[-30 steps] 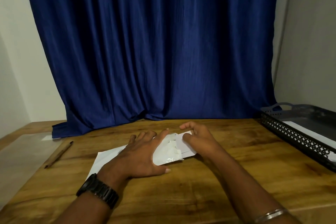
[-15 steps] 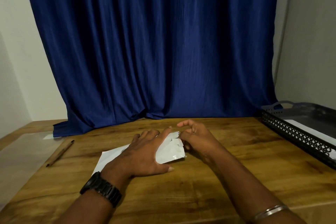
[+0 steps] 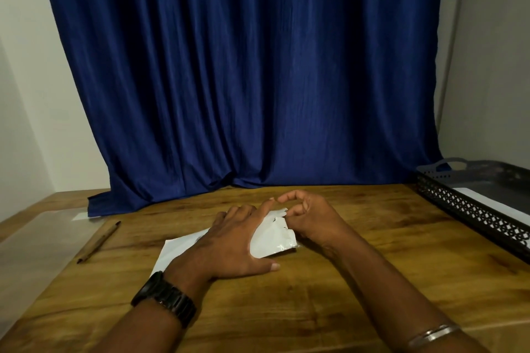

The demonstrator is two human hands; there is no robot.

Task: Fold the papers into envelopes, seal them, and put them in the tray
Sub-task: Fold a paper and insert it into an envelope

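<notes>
Envelope (image 3: 272,241) at the middle of the table (image 3: 286,312), long axis running left to right, pinned under the flat, straight-fingered left hand (image 3: 229,241) and pinched at its ragged right end by the curled right hand (image 3: 311,218). Tray (image 3: 470,210) along the table's right edge, nearer the right hand. No legible writing or brand anywhere.

Tray (image 3: 473,210) walls off rt, pencil (image 3: 99,241) lt, tabletop (image 3: 286,304) open nr front
</notes>
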